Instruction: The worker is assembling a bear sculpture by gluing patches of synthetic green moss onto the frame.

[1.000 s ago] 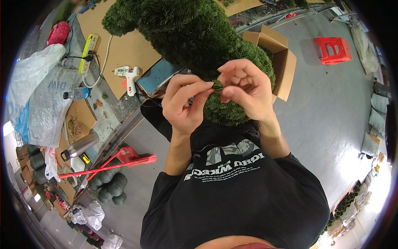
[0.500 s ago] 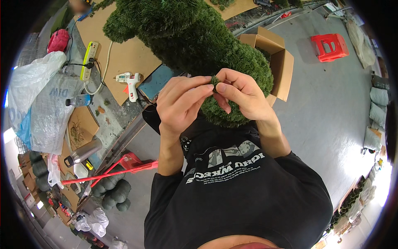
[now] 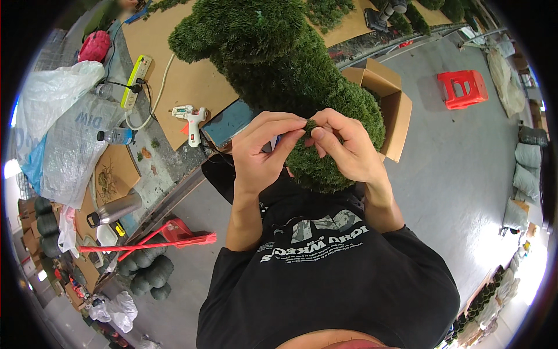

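Between my two hands is a small tuft of green artificial foliage (image 3: 310, 125), pinched at the fingertips. My left hand (image 3: 264, 148) grips its left side with thumb and forefinger. From the other side, the thumb and fingers of my right hand (image 3: 347, 145) close on the same tuft. Just behind the hands rises a large figure covered in green artificial foliage (image 3: 296, 75); its lower end bulges out below and behind my fingers. A white glue gun (image 3: 193, 123) lies on the table to the left of my hands.
On the table at left are a yellow-edged power strip (image 3: 135, 81), a water bottle (image 3: 116, 136) and a steel flask (image 3: 116, 209). An open cardboard box (image 3: 398, 119) stands right of the figure. A red stool (image 3: 463, 89) is on the floor farther right; red bars (image 3: 148, 245) jut out lower left.
The view has shifted, so the table and figure sit lower and further right. Both hands still pinch the tuft, and the fingers have moved slightly around it.
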Available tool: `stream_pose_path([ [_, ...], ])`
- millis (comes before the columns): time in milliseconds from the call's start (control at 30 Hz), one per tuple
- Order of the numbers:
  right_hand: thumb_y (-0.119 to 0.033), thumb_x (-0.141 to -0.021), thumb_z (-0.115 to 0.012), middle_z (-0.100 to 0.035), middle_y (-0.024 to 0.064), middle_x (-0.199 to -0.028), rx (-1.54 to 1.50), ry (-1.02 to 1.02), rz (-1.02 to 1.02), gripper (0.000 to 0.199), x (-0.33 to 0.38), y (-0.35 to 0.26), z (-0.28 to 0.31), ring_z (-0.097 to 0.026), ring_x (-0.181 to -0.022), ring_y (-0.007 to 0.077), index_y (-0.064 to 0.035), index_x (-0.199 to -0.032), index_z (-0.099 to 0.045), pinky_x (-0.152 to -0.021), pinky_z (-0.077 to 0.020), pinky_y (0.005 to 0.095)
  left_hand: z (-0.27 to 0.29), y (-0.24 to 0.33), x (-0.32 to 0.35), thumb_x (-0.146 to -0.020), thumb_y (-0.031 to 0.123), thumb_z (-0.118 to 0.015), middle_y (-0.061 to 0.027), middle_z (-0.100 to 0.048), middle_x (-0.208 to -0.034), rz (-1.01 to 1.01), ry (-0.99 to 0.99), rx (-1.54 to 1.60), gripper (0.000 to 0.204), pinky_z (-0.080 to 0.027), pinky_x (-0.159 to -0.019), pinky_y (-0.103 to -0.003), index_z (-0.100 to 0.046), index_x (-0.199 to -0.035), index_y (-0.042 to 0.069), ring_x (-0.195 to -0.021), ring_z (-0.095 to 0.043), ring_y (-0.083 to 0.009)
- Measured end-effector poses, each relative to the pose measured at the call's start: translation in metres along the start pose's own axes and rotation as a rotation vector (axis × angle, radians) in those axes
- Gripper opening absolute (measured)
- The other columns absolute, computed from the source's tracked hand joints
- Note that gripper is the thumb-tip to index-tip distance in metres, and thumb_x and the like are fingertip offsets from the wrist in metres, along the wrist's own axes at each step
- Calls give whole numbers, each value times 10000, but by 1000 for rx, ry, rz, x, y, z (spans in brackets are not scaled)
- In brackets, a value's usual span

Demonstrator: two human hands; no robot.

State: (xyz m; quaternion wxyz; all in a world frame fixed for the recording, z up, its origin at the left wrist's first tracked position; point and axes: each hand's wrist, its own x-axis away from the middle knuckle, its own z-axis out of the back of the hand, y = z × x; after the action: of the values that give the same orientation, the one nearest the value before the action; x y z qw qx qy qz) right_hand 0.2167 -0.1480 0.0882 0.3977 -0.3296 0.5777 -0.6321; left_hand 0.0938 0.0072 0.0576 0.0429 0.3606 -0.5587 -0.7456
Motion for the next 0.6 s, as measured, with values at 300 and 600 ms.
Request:
stream_pose_path([
  [300, -111, -1041, -593, -691, 31, -814, 129, 70, 148, 124, -19, -3, 12, -589, -662, 78, 3, -1065, -633, -615, -481, 247, 7, 12, -35, -800, -64, -785, -97, -757, -1018, -270, 10, -189, 226, -568, -806, -349, -763, -1007, 26, -911, -709, -266],
  [600, -168, -1104, -498, -704, 123, -957, -407, 114, 439, 215, -112, -57, 5, -685, -780, 176, 19, -1096, -603, -634, -533, 284, 19, -17, -106, -1045, 130, -569, -157, -552, -1510, -481, 200, -565, 468, -243, -1214, -590, -495, -1500, 55, -1439, -432, -417],
])
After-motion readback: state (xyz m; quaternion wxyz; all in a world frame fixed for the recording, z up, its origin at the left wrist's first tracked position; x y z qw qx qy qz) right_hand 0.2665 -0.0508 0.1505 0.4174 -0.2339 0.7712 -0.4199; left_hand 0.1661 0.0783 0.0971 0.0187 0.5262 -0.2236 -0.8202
